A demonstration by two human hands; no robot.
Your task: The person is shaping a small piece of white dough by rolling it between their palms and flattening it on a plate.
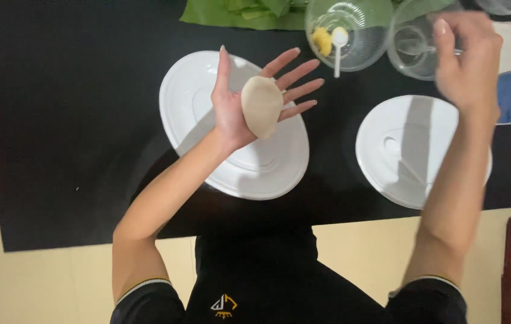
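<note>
My left hand (249, 96) is held palm up over a white oval plate (207, 132), fingers spread. A flat oval piece of pale dough (261, 107) lies on the palm. My right hand (468, 57) is raised at the upper right, blurred, over a clear glass bowl (408, 45), with the fingers curled near a spoon handle in that bowl. Whether it grips the handle I cannot tell.
A second white oval plate (399, 150) sits to the right on the black mat (63, 120). Another clear bowl (357, 30) holds a yellow lump (321, 41) and a white spoon (338, 45). Green leaves (243, 12) lie at the top edge. A white cloth with blue patch (510, 90) lies at far right.
</note>
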